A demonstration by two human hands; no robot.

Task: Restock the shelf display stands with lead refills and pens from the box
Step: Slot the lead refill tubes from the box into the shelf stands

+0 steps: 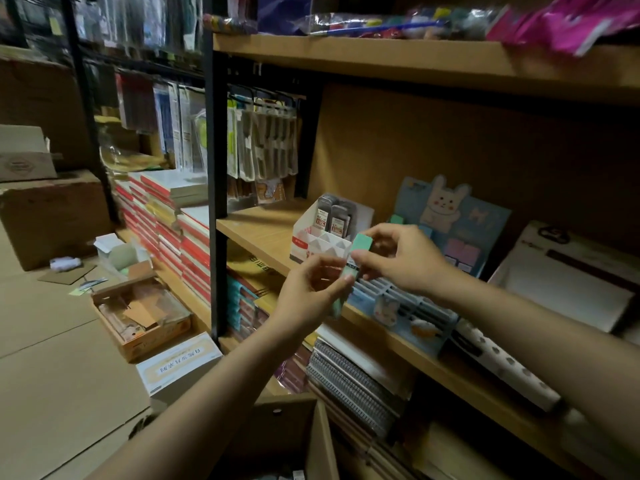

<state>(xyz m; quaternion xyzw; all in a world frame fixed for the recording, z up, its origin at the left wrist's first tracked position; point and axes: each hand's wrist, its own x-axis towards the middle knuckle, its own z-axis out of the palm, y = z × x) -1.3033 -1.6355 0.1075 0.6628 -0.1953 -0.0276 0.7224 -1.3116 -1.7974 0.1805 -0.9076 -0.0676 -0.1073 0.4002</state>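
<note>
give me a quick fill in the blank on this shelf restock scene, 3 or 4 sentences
1. Both hands hold a small box whose colour is ____.
2. The white display stand sits on the ____ shelf.
3. The blue card behind the right hand shows a cartoon ____.
4. The left hand grips the box's ____ end.

Missing words: green; wooden; rabbit; lower

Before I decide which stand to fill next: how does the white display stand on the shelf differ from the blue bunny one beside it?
The white display stand is a plain box with triangular dividers, holding grey lead refill packs upright in its back slots; its front slots look empty. The blue bunny display stand has a tall cartoon backboard and a low grid tray in front, and sits further right. Both are cardboard and stand on the same wooden shelf.
</note>
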